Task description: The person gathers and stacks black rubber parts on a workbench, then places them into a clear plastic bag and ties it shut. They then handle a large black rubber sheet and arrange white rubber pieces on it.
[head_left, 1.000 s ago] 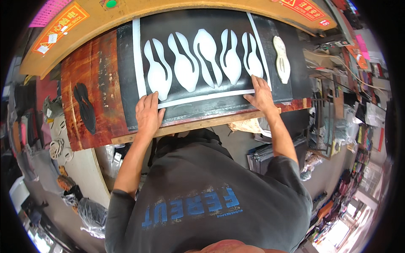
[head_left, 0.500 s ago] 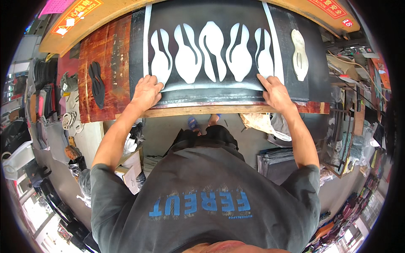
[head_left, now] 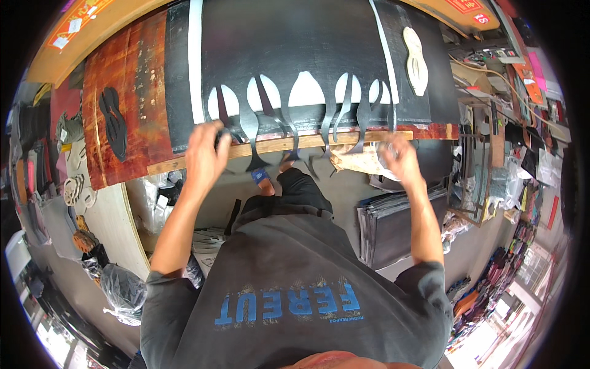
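A black sheet (head_left: 276, 46) with several sole-shaped cutouts lies on the work table, its near part hanging over the front edge. White shows through the cutouts, and dark curved strips (head_left: 250, 126) between them bend down past the wooden edge bar. My left hand (head_left: 204, 157) is closed at the sheet's near left corner, just off the table edge. At the near right corner, my right hand (head_left: 401, 161) is closed too, somewhat blurred. The sheet's near rim between my hands is hard to make out.
A black sole-shaped piece (head_left: 113, 123) lies on the worn reddish board at left. A cream sole-shaped template (head_left: 416, 61) lies at right. An orange machine beam (head_left: 117, 21) crosses the far side. Below the table are a stack of black sheets (head_left: 399, 227) and a plastic bag (head_left: 121, 289).
Both hands have come back toward me, drawing the black sheet partly off the table edge. The sole shapes, whole white before, are now partly covered by it.
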The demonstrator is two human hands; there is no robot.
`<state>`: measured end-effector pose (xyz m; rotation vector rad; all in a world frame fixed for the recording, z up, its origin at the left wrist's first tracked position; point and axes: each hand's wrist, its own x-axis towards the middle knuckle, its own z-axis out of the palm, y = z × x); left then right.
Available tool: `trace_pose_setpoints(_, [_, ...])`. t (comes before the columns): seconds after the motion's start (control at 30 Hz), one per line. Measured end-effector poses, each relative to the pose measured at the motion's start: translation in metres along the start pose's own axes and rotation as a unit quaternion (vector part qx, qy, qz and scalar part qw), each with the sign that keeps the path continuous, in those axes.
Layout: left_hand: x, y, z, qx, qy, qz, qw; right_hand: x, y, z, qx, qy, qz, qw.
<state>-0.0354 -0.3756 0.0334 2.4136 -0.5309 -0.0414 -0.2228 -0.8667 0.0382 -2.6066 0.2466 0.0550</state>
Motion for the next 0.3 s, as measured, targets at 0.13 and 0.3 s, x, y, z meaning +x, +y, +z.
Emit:
trace_pose_setpoints(0.13, [0.038, -0.034, 0.018, 0.113, 0.143, -0.199, 0.963, 0.082, 0.059, -0.005, 0.096, 0.084, 0.228, 0.965])
trace_pose_setpoints(0.3, [0.003, -0.119, 0.059, -0.046, 0.046, -0.309, 0.949, 0.115, 0.086, 0.029, 0.211, 0.078, 0.358, 0.906])
